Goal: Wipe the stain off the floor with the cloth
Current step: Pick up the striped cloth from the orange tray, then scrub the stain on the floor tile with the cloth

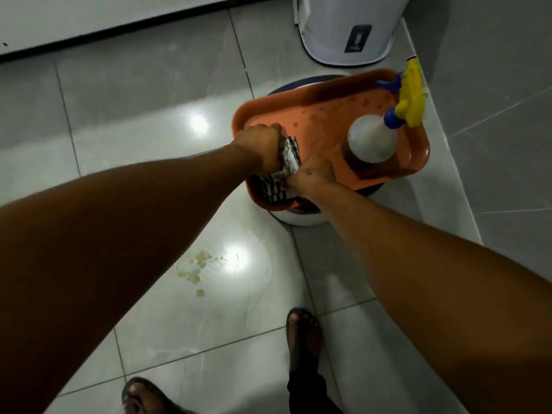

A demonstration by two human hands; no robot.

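A black-and-white checked cloth (283, 171) hangs over the near left corner of an orange tray (322, 115). My left hand (260, 147) grips its upper end and my right hand (313, 176) grips its lower end, both fists closed on it. A yellowish stain (195, 268) with small blobs lies on the glossy grey floor tile, below my left forearm and in front of the tray.
A spray bottle (373, 140) with a yellow and blue trigger head stands on the tray, which rests on a round white stool (301, 219). A white bin (346, 28) stands behind. A grey wall runs along the right. My sandalled feet (303, 333) are at the bottom.
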